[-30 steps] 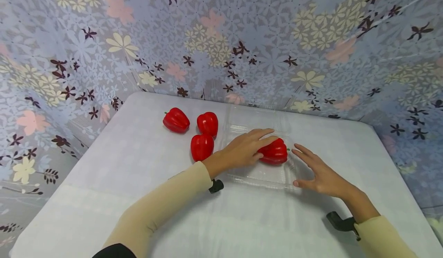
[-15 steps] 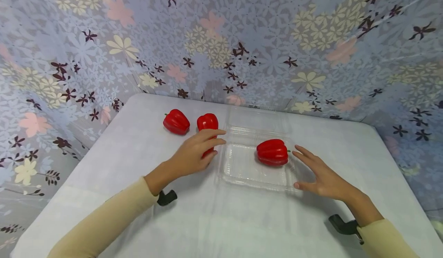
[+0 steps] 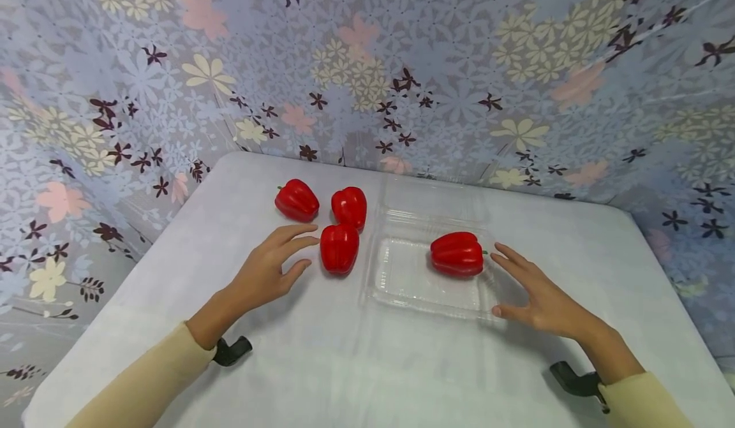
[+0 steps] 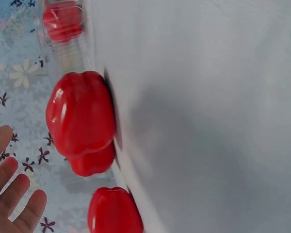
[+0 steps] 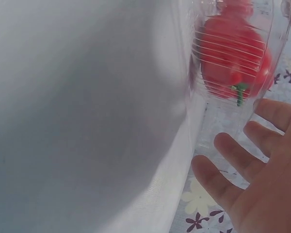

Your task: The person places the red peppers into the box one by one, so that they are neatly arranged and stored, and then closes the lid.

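One red bell pepper (image 3: 457, 254) lies on its side in the clear plastic container (image 3: 396, 293), its green stem toward my right hand. Spread fingers of my right hand (image 3: 536, 297) sit at the container's right edge, holding nothing. To the left of the container, my left hand (image 3: 265, 268) reaches with parted, slightly bent fingers toward the nearest loose bell pepper (image 3: 339, 249). Its fingertips are close beside that pepper, and a gap shows between them in the left wrist view. Behind stand a second loose bell pepper (image 3: 349, 207) and a third bell pepper (image 3: 296, 200) farther left.
The container's clear lid (image 3: 427, 198) lies folded back toward the rear of the white table (image 3: 367, 364). Flowered fabric (image 3: 367, 64) rises behind the table and along its sides. Dark wrist camera mounts (image 3: 232, 351) hang below both wrists.
My left hand has let go of the pepper in the container and moved left, past the loose peppers, to the near one's left side. My right hand has stayed by the container.
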`<state>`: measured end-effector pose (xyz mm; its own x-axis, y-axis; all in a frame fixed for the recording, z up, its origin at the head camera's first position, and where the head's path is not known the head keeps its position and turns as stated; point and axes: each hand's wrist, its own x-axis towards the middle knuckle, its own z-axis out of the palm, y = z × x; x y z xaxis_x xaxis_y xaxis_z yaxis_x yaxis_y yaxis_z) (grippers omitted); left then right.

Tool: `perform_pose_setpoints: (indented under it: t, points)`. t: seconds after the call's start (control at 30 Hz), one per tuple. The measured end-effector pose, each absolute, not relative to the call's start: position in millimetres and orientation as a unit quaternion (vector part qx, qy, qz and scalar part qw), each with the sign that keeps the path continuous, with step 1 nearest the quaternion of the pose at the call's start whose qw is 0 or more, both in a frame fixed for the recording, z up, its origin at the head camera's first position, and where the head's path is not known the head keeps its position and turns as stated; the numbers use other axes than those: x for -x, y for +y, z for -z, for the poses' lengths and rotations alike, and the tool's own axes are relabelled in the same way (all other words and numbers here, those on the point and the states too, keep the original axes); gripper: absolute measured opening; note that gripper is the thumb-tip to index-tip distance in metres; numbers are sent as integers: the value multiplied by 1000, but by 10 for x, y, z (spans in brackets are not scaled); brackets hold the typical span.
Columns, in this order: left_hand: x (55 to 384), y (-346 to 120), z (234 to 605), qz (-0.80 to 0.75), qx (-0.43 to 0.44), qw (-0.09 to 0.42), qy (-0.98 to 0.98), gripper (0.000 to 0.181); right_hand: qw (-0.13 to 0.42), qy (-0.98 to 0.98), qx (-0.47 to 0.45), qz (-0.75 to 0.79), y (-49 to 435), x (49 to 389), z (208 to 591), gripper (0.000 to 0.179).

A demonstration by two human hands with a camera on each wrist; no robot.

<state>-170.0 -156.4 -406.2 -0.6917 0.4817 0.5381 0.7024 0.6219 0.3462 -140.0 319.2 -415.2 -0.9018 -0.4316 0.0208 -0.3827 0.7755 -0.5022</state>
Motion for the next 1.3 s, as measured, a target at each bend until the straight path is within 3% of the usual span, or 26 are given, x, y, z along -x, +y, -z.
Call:
perform_pose_setpoints:
  t: [0.87, 1.3]
  points:
    - [1878, -1402, 4172, 297, 337, 207, -869, 46, 49, 938, 213, 270, 3113, 1351, 4161, 90]
    - [1953, -1226, 4165, 272, 311, 161, -896, 52, 51, 944, 201, 255, 3155, 1341, 4133, 91]
